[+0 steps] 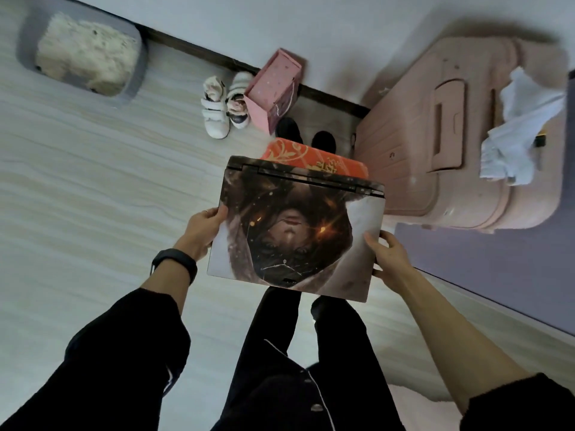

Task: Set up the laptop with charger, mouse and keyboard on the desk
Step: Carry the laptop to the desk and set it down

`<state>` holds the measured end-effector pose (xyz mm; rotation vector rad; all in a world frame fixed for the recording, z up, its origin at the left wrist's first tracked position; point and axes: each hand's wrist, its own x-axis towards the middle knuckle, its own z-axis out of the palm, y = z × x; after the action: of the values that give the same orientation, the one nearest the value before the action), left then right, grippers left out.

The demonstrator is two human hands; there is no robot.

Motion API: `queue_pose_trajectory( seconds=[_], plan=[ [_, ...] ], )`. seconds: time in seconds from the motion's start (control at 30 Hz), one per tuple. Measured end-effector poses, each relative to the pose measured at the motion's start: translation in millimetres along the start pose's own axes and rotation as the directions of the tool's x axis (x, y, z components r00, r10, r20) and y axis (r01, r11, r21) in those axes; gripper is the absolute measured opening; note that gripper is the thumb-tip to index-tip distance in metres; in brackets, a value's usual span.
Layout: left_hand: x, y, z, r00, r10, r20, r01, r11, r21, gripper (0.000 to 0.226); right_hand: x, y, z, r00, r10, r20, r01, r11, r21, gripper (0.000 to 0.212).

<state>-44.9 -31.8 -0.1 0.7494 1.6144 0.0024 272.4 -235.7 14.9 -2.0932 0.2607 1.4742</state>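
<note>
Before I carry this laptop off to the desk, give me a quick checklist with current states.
1. Both hands on the laptop: ok, left hand on one side edge, right hand on the other.
2. Lid shut: ok.
3. Laptop clear of the red box: cannot tell, it hides the box's near part.
4. Floor obstacles: not ok, white shoes and pink suitcase lie ahead.
5. Desk, charger, mouse, keyboard located: cannot tell, none in view.
</note>
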Motion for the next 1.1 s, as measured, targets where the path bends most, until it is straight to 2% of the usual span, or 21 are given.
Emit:
queue_pose_trajectory(
  seconds=[0.07,0.17,0.33,0.5,0.6,0.67,0.83,0.9,1.1],
  plan=[
    [-38.9,-11.6,-17.6,1.000,-0.016,0.009,0.016,0.999,-0.034,0.049,-23.4,-2.5,-3.0,0.999,-0.012,0.039,0.014,0.998,-0.055,0.044],
    [-103.2,-31.3,-45.0,1.000,-0.013,0.005,0.014,0.996,-0.090,0.041,-62.0,-13.1,-4.0,0.989,-0.065,0.136,0.085,0.986,-0.143,0.020],
    [-219.4,-76.8,-75.2,0.990,0.023,-0.139,-0.064,0.953,-0.295,0.029,-135.0,-40.3,2.0,0.921,-0.234,0.310,0.313,0.921,-0.234,0.006],
    [-322.0,-138.2,-95.0,0.960,0.010,-0.279,-0.154,0.852,-0.501,0.035,-203.8,-49.9,21.6,0.801,-0.320,0.506,0.478,0.850,-0.219,0.021],
    [-369.4,-177.4,-103.1,0.941,-0.009,-0.338,-0.197,0.799,-0.568,0.034,-238.0,-47.9,41.1,0.739,-0.320,0.593,0.551,0.793,-0.260,0.023],
    [-397.1,-202.0,-107.4,0.928,-0.034,-0.370,-0.217,0.760,-0.613,0.031,-259.1,-42.3,55.5,0.701,-0.314,0.640,0.592,0.756,-0.278,0.015],
    [-470.5,-292.6,-122.1,0.896,-0.102,-0.433,-0.278,0.632,-0.724,0.035,-324.7,-15.2,115.1,0.578,-0.190,0.794,0.698,0.619,-0.360,0.010],
    [-493.6,-333.2,-126.5,0.880,-0.141,-0.453,-0.302,0.570,-0.764,0.033,-347.8,7.5,145.4,0.532,-0.136,0.836,0.733,0.568,-0.374,0.009],
    [-531.3,-439.7,-146.4,0.835,-0.263,-0.484,-0.355,0.415,-0.838,0.032,-412.4,85.6,231.7,0.459,-0.029,0.888,0.811,0.421,-0.405,0.011]
  ],
)
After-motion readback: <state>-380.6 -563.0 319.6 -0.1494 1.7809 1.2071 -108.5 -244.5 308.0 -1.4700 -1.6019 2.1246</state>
